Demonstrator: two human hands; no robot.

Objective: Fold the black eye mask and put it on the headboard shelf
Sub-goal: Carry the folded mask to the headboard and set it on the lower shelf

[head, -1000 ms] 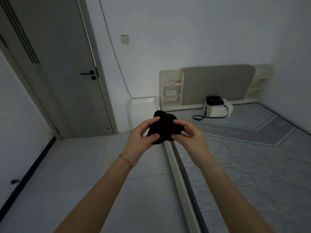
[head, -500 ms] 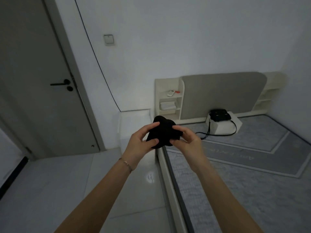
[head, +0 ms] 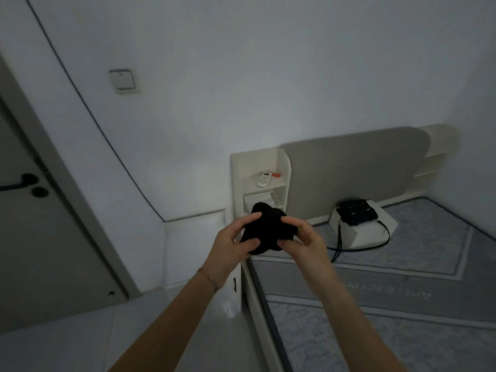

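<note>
At nine o'clock a grey panel door [head: 40,210] with a dark lever handle [head: 18,182] fills the left edge, and a pale square wall switch [head: 124,81] sits on the white wall toward eleven o'clock. A thin dark cable [head: 88,108] runs down the wall from the upper left to a low white ledge [head: 196,224] beside the bed.

At centre, the left hand [head: 230,247], with a thin bracelet [head: 208,277] at its wrist, pinches the left side of the bunched black fabric eye mask [head: 264,230], thumb above and fingers below. The mask is held in the air in front of the cream headboard shelf [head: 261,178], covering part of its lower compartment. The right hand [head: 303,240] is closed on the mask's right side, fingertips pressed into the cloth.

Behind, at twelve o'clock, the shelf's upper compartment holds a white remote control [head: 265,179] with a small red object [head: 276,175] just beside it; a folded white cloth [head: 259,200] lies in the compartment below. To the right stands the padded grey headboard [head: 354,167]. At two o'clock a black strap bag [head: 357,212] rests on a white box [head: 365,232] on the grey patterned mattress [head: 402,291], its strap trailing onto the mattress.
</note>
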